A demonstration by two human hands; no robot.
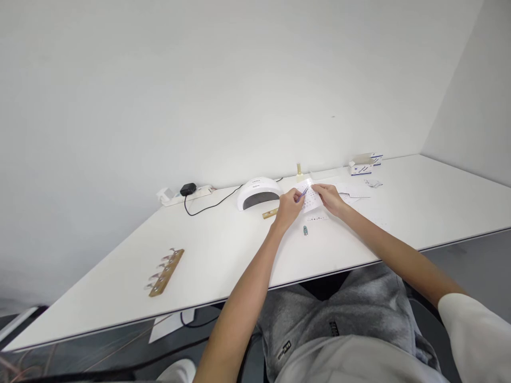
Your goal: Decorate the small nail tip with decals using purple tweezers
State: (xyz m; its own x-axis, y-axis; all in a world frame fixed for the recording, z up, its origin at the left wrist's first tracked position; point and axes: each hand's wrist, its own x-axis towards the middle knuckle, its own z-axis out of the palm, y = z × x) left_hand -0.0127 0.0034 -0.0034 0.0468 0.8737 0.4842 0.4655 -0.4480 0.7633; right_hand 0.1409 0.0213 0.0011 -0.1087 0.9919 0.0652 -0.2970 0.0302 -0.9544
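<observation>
My left hand (290,206) is closed around slim bluish-purple tweezers (302,194), their tips against a white sticker sheet (311,198) with small printed motifs. Pinched at its upper right corner, the sheet hangs tilted above the table from my right hand (329,199). Below the hands, a small teal nail tip (305,230) lies on the tabletop. A strip with a row of dark little motifs (318,218) lies just under the sheet. Left of my left hand is a short wooden bar (270,213), partly hidden by that hand.
A white nail lamp (259,187) stands behind my left hand, its cable running to a power strip (187,196). A wooden stand with nail tips (166,272) lies front left. A bottle (299,173), small boxes (361,166) and crumpled film (373,183) are toward the back.
</observation>
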